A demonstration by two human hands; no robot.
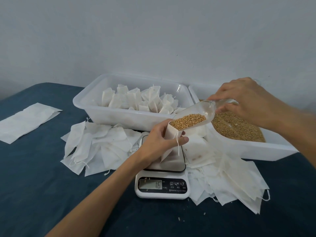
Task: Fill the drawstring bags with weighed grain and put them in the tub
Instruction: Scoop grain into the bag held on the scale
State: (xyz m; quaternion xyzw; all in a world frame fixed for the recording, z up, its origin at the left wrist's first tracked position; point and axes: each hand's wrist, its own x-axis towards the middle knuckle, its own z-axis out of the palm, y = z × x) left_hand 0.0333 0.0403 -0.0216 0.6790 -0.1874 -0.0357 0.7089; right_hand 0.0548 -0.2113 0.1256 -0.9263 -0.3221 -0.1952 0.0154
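Observation:
My left hand grips a white drawstring bag above the plate of the kitchen scale, whose display reads 16. My right hand holds the handle of a clear plastic scoop tilted down to the left, its lip at the bag's mouth. Golden grain lies heaped in the scoop's front end. The white tub behind the scale holds several filled bags. A second white tub on the right holds loose grain.
Empty flat bags lie in heaps left of the scale and right of it. A white packet lies at the far left on the dark blue tabletop. A few stray grains lie near the scale. A pale wall rises behind the tubs.

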